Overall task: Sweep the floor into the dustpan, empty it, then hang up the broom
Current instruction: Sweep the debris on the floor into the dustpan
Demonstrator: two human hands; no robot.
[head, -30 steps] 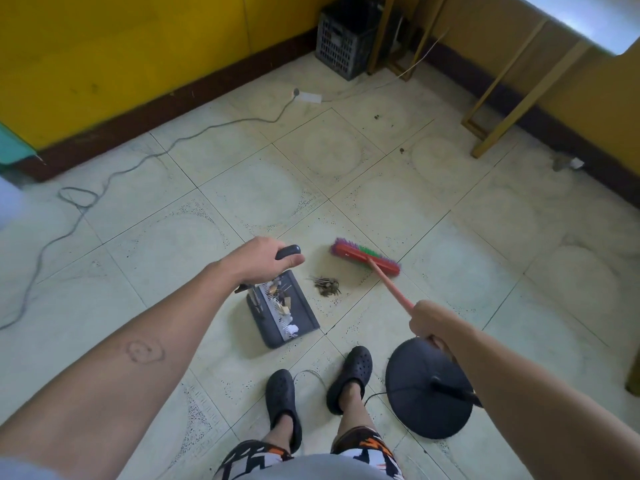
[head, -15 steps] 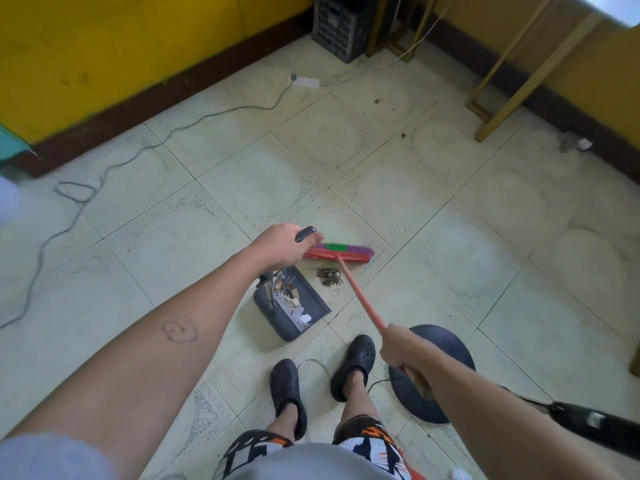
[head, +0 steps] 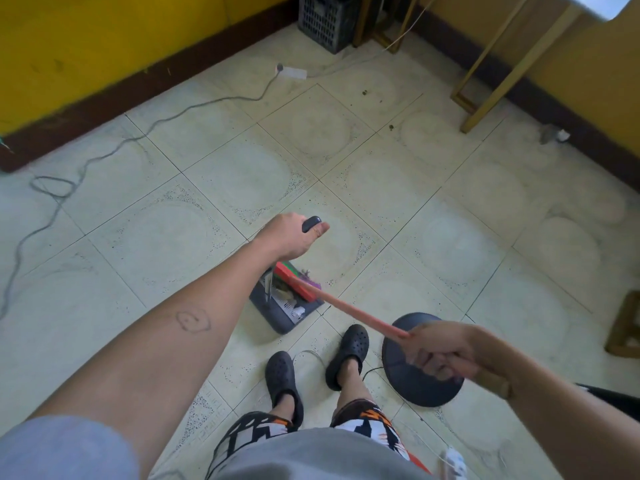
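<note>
Tile floor (head: 450, 237) w/ yellow walls (head: 104, 39)

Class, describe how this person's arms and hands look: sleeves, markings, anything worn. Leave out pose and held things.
Left arm: pale grey-blue short sleeve at the shoulder, and a dark ring-shaped mark on the forearm. Right arm: no sleeve in view. Left hand and right hand are bare, with no gloves or watch visible.

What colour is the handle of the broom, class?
The broom handle is salmon red, clearest in the head view.
</note>
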